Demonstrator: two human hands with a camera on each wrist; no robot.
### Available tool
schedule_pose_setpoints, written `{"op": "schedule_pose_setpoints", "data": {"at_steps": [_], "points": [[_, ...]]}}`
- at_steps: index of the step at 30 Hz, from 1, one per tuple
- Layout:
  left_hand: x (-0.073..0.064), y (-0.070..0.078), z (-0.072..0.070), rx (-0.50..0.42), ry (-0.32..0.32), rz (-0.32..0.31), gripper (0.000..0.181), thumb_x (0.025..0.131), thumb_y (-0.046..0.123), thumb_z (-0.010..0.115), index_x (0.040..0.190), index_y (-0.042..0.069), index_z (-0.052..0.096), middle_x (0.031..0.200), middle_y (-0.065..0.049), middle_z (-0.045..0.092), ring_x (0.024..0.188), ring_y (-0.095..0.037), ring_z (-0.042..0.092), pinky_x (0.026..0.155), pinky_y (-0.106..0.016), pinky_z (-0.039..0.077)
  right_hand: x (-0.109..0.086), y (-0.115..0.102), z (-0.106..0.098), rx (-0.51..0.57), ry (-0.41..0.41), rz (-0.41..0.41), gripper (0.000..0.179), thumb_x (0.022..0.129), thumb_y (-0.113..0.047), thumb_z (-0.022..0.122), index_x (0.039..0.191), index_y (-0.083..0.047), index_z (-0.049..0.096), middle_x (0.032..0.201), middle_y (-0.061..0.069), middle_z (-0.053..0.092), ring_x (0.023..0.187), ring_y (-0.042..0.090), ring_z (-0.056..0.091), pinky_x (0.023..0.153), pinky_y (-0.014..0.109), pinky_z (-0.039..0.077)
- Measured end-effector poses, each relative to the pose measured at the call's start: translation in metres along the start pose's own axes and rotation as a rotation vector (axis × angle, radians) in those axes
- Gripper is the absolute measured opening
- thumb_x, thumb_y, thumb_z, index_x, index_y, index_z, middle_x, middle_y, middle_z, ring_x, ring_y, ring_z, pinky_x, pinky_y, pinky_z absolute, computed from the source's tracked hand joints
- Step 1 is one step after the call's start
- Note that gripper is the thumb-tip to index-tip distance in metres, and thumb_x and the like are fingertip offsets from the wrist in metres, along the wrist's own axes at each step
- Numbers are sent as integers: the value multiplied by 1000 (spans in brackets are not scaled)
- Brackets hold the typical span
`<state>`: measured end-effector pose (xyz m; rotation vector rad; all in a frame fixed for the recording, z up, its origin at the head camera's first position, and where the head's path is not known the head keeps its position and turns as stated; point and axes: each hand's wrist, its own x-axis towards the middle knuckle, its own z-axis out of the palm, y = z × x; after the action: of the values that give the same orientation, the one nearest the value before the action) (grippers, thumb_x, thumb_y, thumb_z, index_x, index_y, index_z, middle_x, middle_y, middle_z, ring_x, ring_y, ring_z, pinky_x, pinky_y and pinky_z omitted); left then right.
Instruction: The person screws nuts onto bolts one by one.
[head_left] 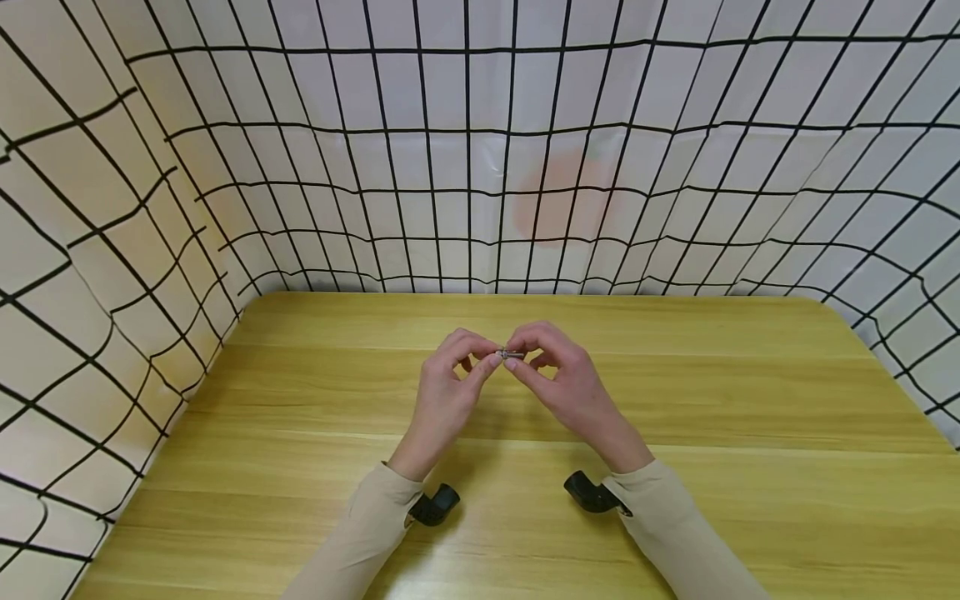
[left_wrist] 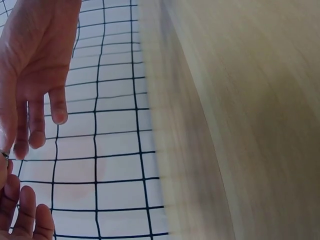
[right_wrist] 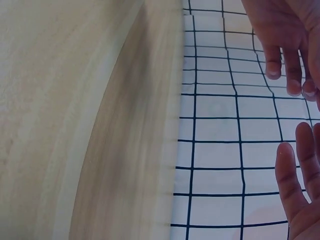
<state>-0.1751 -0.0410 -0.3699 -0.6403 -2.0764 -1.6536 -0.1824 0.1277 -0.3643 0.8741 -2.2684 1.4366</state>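
Note:
Over the middle of the wooden table, both hands meet at a small, thin silvery metal piece (head_left: 512, 355), too small to tell its kind. My left hand (head_left: 446, 379) pinches its left end between thumb and index finger. From the other side, my right hand (head_left: 566, 379) pinches it the same way, thumb below and index finger above. In the left wrist view only a dark speck of the piece shows at the left edge, beside the left hand (left_wrist: 37, 60). The right wrist view catches the right hand (right_wrist: 292, 35), with the piece out of sight.
Beneath the hands lies a wood-grain table (head_left: 300, 467). A black grid net (head_left: 468, 167) over white sheeting rises behind its far edge and along both sides. Black curved wrist mounts (head_left: 437, 505) stick out from the beige sleeves (head_left: 367, 525).

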Motion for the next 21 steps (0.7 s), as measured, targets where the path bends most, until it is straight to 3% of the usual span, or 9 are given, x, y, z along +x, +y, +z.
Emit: {"op": "schedule_pose_setpoints", "data": {"at_steps": [4,11,17,21], "points": [[0,0,0,3,11,9,3,87,-6,69,90,-5,71,88,-13,65,82,-23,55,72,-47,41,-1,3,1,1,-4,18,13,90,6,66,102,2,63,102,11,62,91,17,58,74,36,52],[-1,-2,0,16,5,18,3,87,-4,70,90,-4,72,87,-12,64,81,-22,55,72,-47,43,-5,32,6,45,-9,80,11,95,-1,63,104,-7,65,100,4,63,89,17,58,72,35,49],[-2,-3,2,19,5,48,4,86,-6,70,89,-4,71,86,-13,64,80,-25,56,71,-47,43,-6,35,7,75,-16,143,6,98,-16,63,103,-14,66,96,-3,64,85,17,59,73,36,49],[-2,-3,3,30,0,63,5,86,-7,70,90,-5,71,86,-13,64,80,-25,56,71,-48,43,-6,35,7,91,-29,194,12,101,-22,59,100,-13,67,92,-2,65,85,23,61,73,35,50]]}}
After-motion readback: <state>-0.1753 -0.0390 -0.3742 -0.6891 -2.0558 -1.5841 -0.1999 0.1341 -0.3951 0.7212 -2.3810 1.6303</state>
